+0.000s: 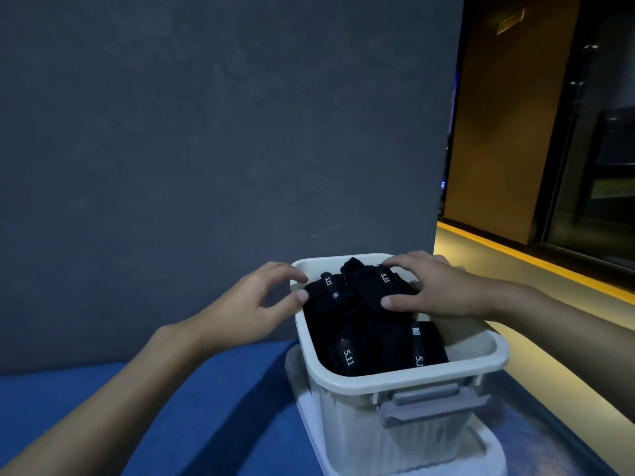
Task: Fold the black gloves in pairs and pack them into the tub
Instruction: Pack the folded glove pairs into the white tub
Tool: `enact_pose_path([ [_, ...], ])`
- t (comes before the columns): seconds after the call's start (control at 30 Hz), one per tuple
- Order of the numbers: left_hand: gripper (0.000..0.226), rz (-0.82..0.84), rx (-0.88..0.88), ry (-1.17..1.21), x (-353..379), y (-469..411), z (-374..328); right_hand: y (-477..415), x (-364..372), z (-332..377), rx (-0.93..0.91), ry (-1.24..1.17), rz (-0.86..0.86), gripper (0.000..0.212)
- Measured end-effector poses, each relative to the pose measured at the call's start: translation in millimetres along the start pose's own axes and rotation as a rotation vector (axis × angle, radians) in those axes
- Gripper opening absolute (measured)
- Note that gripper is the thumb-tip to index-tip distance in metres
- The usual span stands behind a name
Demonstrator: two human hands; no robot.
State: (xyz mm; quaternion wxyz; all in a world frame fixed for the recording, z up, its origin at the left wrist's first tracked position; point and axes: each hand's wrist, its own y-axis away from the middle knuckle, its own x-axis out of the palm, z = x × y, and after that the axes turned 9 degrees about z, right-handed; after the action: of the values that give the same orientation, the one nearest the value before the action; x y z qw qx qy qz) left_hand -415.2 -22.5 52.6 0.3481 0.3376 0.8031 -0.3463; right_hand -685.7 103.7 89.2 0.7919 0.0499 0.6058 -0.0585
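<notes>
— Grey wall [206, 132] behind, blue-covered bench [86, 407] below. Where does the tub sit?

— The tub [405, 379] stands on its own lid [309, 407] at the bench's right edge, with the grey latch [429, 403] facing us. Folded black gloves [378, 341] nearly fill it.

— And the hands?

— Apart, both at the tub's far end. The right hand [439, 286] spans the top pair [378, 286], thumb on the near side and fingers curled over the far side, so it holds that bundle. The left hand [247, 304] is curled at the far-left rim, its thumb tip touching the left pair [326, 290]. I cannot tell whether it truly pinches it.

— So what makes this step go well?

— My judgement: press the top pair flat into the gap rather than dropping it, with the fold closed under the thumb. Let the left hand hold the neighbouring pair aside so nothing unrolls. The stack looks close to the rim, so seat it level, or the lid may not shut.
</notes>
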Motion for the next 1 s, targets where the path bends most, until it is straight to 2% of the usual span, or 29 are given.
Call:
enact_pose_path([
  [0.2,0.075,0.194,-0.009,0.080,-15.9,17.6,-0.6,29.1,2.3,-6.9,-0.002,-0.367,0.042,0.082],
  [0.33,0.077,0.252,0.010,0.196,-14.5,22.0,-8.8,34.5,6.1,-6.5,-0.020,-0.520,0.054,0.089],
  [0.5,0.079,0.120,0.016,0.326,-4.0,29.9,-8.5,35.4,5.4,-1.3,-0.046,-0.659,0.036,0.093],
  [0.77,0.080,-0.085,0.054,0.455,-6.0,55.3,-5.8,32.3,-8.2,26.6,-0.094,-0.700,-0.004,0.075],
  [1.0,0.075,-0.200,0.014,0.485,-35.6,96.7,4.4,14.9,7.5,71.3,-0.158,-0.738,0.052,0.062],
])
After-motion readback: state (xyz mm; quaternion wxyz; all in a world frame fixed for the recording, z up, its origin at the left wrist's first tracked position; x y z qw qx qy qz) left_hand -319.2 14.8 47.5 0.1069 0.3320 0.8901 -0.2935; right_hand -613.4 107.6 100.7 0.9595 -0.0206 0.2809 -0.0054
